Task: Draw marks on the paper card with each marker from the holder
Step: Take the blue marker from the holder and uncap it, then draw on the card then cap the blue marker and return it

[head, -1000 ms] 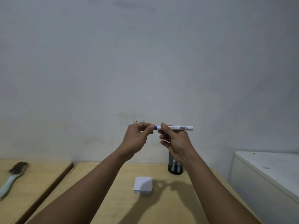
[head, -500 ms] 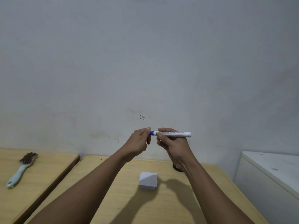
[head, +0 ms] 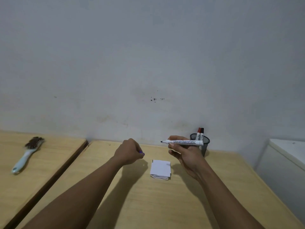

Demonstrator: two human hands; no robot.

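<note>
Marker point(head: 184, 142) uncapped, gripped in right hand point(head: 186, 156); left hand point(head: 129, 152) closed on cap point(head: 141, 152); card point(head: 160, 167) below fingertips apparently unmarked, holder point(head: 203, 142) markers pending.

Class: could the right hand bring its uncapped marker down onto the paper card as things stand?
Probably yes. The right hand holds the marker just above the paper card, with nothing between them.
</note>
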